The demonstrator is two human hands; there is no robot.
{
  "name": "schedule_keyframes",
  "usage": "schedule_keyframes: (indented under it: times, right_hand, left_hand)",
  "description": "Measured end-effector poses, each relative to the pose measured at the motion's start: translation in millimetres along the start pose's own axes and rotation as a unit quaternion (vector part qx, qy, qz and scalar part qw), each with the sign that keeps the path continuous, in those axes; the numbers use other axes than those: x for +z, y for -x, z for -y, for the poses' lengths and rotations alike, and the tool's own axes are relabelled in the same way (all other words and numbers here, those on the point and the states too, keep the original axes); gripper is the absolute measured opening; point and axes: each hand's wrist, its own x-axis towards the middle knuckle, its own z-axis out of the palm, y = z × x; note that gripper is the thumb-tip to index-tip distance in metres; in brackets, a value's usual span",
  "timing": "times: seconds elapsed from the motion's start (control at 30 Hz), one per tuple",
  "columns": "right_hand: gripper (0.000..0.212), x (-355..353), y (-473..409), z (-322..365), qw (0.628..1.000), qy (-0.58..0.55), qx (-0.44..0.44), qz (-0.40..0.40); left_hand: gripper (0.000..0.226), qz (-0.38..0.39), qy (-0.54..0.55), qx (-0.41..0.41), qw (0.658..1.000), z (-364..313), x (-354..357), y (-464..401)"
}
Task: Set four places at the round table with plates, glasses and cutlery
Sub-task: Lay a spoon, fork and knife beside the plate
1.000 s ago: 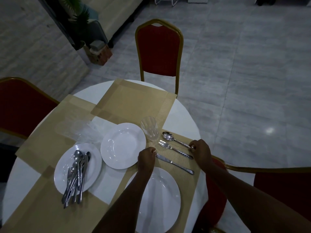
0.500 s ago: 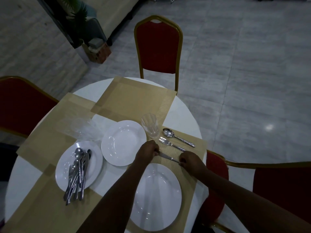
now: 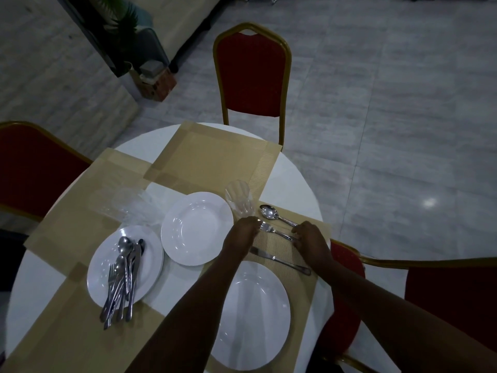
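A white plate (image 3: 255, 316) lies on the near right placemat (image 3: 320, 238). Beyond it on that mat lie a knife (image 3: 279, 261), a fork (image 3: 277, 231) and a spoon (image 3: 274, 215), side by side. My left hand (image 3: 243, 231) pinches the fork's tine end and my right hand (image 3: 309, 238) pinches its handle end. A clear glass (image 3: 240, 200) stands just past my left hand. A second plate (image 3: 196, 228) sits in the middle. A third plate (image 3: 107, 267) at the left carries several pieces of cutlery (image 3: 123, 275).
Clear glasses (image 3: 129, 205) lie on the left placemat. A bare placemat (image 3: 215, 157) lies at the far side. Red chairs with gold frames stand at the far side (image 3: 252, 74), the left (image 3: 35, 168) and the right (image 3: 451, 297) of the round white table (image 3: 290, 184).
Both hands left the knife, which now lies closer to the plate, and moved up to the fork's two ends.
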Motion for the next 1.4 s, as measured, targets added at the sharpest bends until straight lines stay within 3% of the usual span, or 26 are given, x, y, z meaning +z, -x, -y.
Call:
schedule_keyframes:
  times: [0.2,0.43,0.67,0.8,0.9,1.07,1.4]
  right_hand:
    - [0.007,-3.4,-1.2,-3.6,0.999,0.011,-0.015,0.047]
    - [0.007,-1.2,6.7,-6.6,0.998,0.014,-0.025,0.064]
    - [0.011,4.0,14.5,-13.9,0.997,-0.003,-0.043,0.061]
    - [0.014,-3.9,0.9,-7.5,0.998,-0.021,-0.053,-0.001]
    - [0.018,-4.1,-19.6,-6.1,0.999,-0.010,-0.041,-0.028]
    - [0.017,-4.8,-40.4,-2.7,0.999,0.025,-0.025,-0.009]
    - [0.017,-0.3,-28.2,-12.8,0.998,0.023,-0.049,-0.010]
  left_hand:
    - [0.037,0.006,-0.030,0.001,1.000,10.1,9.8,7.5]
    - [0.039,-0.001,-0.098,0.079,0.992,22.3,17.4,14.6]
    - [0.037,0.021,-0.035,0.020,0.999,28.0,16.3,17.9]
    - [0.039,-0.011,-0.057,0.023,0.998,21.2,8.3,12.5]
    - [0.043,-0.024,-0.079,0.076,0.994,25.9,10.4,6.6]
    - [0.037,-0.020,-0.112,0.079,0.990,22.5,13.6,4.9]
    - [0.043,0.004,-0.044,-0.009,0.999,37.4,23.0,1.8]
